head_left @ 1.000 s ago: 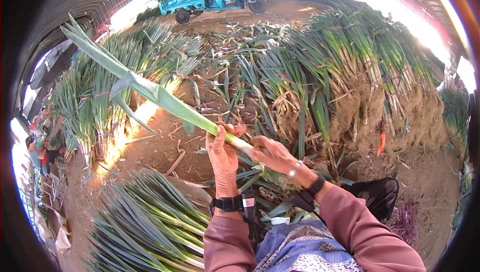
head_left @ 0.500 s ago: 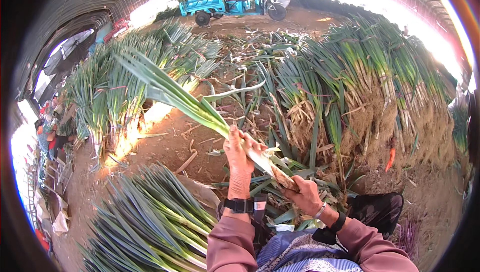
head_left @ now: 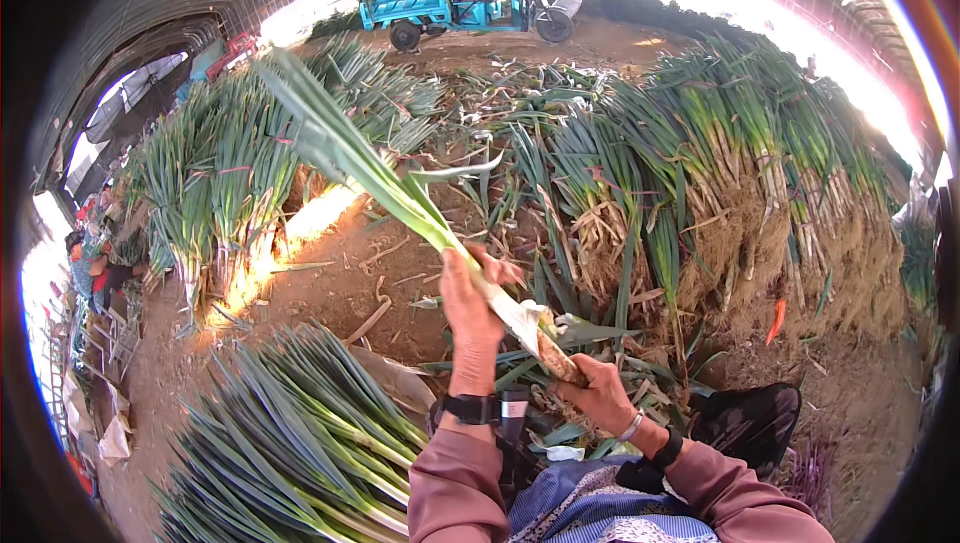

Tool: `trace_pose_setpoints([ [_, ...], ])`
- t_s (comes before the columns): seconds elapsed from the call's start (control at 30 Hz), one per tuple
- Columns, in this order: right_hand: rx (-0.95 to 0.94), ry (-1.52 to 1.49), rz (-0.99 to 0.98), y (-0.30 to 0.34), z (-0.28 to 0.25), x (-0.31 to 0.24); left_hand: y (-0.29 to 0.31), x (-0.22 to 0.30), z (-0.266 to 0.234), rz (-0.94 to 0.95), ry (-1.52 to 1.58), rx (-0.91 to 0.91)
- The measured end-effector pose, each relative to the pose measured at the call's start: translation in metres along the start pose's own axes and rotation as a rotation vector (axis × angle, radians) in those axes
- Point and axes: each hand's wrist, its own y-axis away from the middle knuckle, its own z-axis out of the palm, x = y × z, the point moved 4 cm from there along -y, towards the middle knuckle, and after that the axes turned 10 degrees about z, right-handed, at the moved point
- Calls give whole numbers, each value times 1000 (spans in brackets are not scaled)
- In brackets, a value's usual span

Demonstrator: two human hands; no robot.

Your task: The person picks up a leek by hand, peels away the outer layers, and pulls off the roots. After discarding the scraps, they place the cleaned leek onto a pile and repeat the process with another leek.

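Leek (head_left: 428, 221) aslant from upper left to lower centre of the frame; left hand (head_left: 472, 305) clamped round its pale shaft, right hand (head_left: 600, 395) clasping its brown base; probably light, firm-stemmed, tear-prone in leaf, best held by the shaft

Mauve slvs (head_left: 455, 488), blk wristbands (head_left: 466, 409)

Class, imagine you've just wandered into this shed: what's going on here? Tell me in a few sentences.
A person holds one long, leek-like stalk slantwise in both hands. The left hand grips its pale middle, and the right hand grips its brownish lower end; torn outer layers stick out between them. A pile of similar stalks lies at lower left, and bundles with shaggy roots stand at right.
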Motion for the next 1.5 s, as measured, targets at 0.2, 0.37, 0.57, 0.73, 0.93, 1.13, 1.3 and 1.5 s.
trace_pose_setpoints([
  [0.2,42,106,-1,-19,-7,-15,38,-21,27,-154,36,-125],
  [0.37,54,-114,-3,-30,-10,-4,62,-36,34,-107,-349,-299],
  [0.57,60,-11,11,-28,-14,2,9,-6,3,19,59,74],
  [0.73,-53,178,-36,-24,-5,7,-3,7,5,35,134,-132],
  [0.93,43,243,-139,-65,5,-21,11,-10,14,63,111,-17],
  [1.13,53,-288,11,-86,12,4,15,-18,20,-87,223,-6],
  [1.3,-117,-514,362,-93,18,21,18,-18,13,-142,262,-4],
  [1.5,-147,1104,201,-28,2,191,17,-14,4,-80,164,28],
])
